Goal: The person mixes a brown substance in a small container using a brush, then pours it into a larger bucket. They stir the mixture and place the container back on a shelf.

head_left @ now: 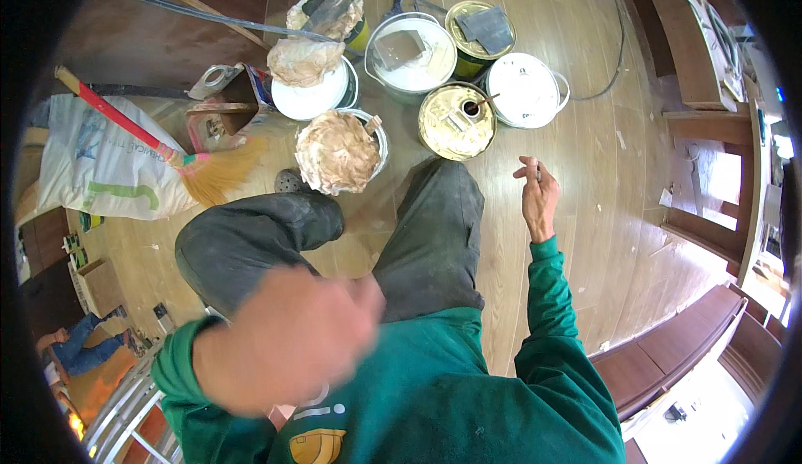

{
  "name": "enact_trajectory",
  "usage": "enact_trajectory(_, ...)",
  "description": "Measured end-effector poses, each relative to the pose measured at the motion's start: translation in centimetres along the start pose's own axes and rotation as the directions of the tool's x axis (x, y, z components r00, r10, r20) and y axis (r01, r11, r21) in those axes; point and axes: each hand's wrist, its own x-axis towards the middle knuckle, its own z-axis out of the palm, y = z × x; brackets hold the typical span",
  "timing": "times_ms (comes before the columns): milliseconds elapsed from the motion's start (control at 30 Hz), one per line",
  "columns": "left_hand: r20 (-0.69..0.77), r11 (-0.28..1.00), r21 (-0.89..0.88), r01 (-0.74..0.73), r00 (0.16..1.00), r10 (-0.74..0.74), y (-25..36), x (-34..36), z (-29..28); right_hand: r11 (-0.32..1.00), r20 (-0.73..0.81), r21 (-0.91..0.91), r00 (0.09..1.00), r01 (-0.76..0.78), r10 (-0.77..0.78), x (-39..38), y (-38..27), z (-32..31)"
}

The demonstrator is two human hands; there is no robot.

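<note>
My left hand (288,339) is raised close in front of my chest, over my left thigh. Motion smears its fingers, so what it holds, if anything, is hidden. Out to the right, above the wooden floor, my right hand (539,197) has its fingers bent around something small and thin that I cannot make out. Nearest to that hand are a can with a cream-coated lid (444,136), which has a dark round opening with a stick in it, and a white lidded bucket (523,88). Crumpled brown paper (337,152) covers another bucket by my left foot.
More buckets stand behind: a white one (409,67), a can with a grey plate (486,30) on its lid, and paper-topped ones. At left are a broom (221,167), a white sack (109,155) and an opened box (230,109). Wooden frames (710,121) line the right side.
</note>
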Motion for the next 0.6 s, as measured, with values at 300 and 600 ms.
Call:
enact_trajectory(300, -0.335, 0.777, -0.267, 0.570, 0.702, -0.629, -11.7, 0.5, 7.7, 0.998, 0.015, -0.003, 0.998, -0.067, 0.067, 0.7, -1.9, -1.4)
enact_trajectory(600, -0.304, 0.691, -0.491, 0.530, 0.639, -0.706, -16.5, 3.2, 9.9, 0.999, 0.017, -0.021, 0.999, -0.037, 0.038, 0.1, -2.7, -0.9)
